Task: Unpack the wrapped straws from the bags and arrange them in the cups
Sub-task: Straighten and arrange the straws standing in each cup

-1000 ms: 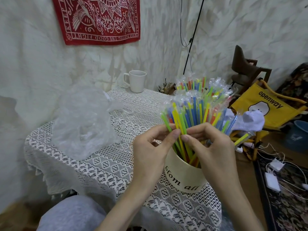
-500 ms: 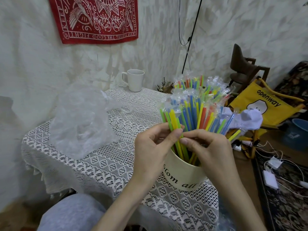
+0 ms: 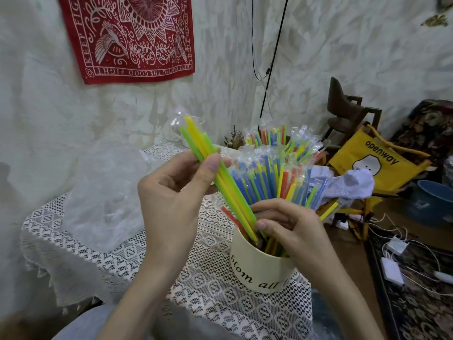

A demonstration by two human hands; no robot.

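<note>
A cream cup with black lettering stands on the lace-covered table, filled with many colourful wrapped straws. My left hand pinches a small bunch of yellow and green wrapped straws, tilted up to the left, their lower ends at the cup's mouth. My right hand rests at the cup's rim, its fingers curled round the straws' lower parts. A second bunch of wrapped straws stands behind; its cup is hidden.
A crumpled clear plastic bag lies on the table's left. To the right, off the table, are a yellow bag, a white cloth, a blue tub and chargers with cables on the floor.
My left hand has lifted a few yellow and green straws up and to the left, away from the bunch. My right hand has dropped lower to the cup's mouth.
</note>
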